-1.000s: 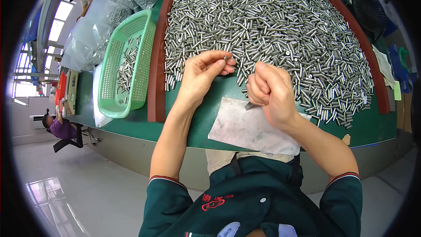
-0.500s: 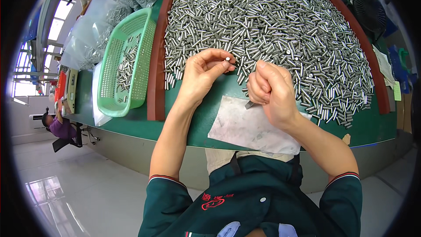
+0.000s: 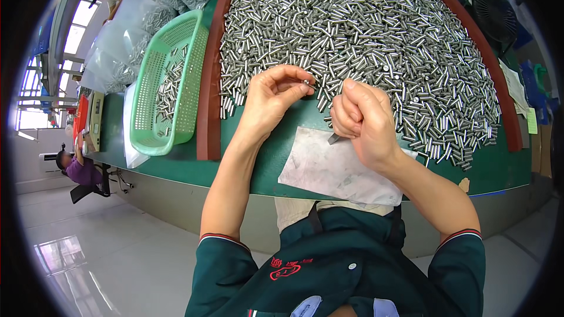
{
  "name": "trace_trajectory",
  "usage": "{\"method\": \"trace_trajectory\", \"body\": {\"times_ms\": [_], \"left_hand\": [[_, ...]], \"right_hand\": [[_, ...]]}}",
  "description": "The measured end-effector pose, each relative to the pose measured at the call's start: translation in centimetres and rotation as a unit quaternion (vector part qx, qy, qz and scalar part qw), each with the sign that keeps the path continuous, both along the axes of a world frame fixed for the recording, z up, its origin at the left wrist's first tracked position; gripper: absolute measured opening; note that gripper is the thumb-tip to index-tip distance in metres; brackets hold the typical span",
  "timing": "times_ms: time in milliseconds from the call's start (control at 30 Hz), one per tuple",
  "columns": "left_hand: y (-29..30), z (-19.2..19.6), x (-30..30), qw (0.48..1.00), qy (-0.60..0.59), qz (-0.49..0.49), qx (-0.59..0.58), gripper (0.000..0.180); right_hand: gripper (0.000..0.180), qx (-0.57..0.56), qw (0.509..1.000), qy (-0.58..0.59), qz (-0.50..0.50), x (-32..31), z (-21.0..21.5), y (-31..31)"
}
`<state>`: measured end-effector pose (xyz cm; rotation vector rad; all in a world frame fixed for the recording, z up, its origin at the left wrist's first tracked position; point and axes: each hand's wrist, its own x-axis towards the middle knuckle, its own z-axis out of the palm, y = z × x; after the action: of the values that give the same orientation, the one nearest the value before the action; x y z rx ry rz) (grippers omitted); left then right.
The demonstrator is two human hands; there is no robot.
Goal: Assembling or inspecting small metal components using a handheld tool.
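Observation:
My left hand (image 3: 271,95) is at the near edge of the heap, pinching a small metal pin (image 3: 306,83) between thumb and forefinger. Most of that pin is hidden by the fingertips. Just to the right, my right hand (image 3: 365,118) is closed in a fist above a stained white cloth (image 3: 317,167). A dark, flat-ended piece (image 3: 334,139) pokes out below its curled fingers; the rest of it is covered, so its kind cannot be told. Beyond both hands spreads a large heap of shiny metal pins (image 3: 352,29) on the green table (image 3: 267,170).
Reddish-brown bars (image 3: 210,94) border the heap. At the left stands a green perforated basket (image 3: 197,100) holding some pins, with clear bags (image 3: 114,53) of pins behind it. A black fan (image 3: 494,14) is at the far right. Other people (image 3: 85,170) are in the left background.
The pin in my left fingers has turned: its bright end face showed before, and now a darker, smaller part shows. My right hand has hardly moved.

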<state>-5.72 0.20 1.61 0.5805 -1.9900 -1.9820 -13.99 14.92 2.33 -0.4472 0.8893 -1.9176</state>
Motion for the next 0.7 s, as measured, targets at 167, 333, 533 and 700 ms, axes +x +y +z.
{"method": "trace_trajectory", "body": {"times_ms": [167,333,533,700], "left_hand": [[0.0,-0.1,0.0,1.000,0.000,0.004,0.006,0.014],[0.4,0.2,0.8,0.985,0.047,0.048,-0.162,0.011],[4.6,0.8,4.5,0.926,-0.030,0.040,-0.374,0.015],[5.6,-0.3,4.9,0.924,-0.062,0.039,-0.375,0.011]], "right_hand": [[0.037,-0.002,1.000,-0.003,0.001,0.0,-0.1,0.0],[0.037,-0.001,1.000,-0.003,0.006,-0.1,-0.1,-0.2],[0.038,-0.042,0.998,-0.006,-0.034,0.0,-0.2,-0.2],[0.038,-0.038,0.996,0.038,-0.069,1.1,0.3,-0.5]]}}
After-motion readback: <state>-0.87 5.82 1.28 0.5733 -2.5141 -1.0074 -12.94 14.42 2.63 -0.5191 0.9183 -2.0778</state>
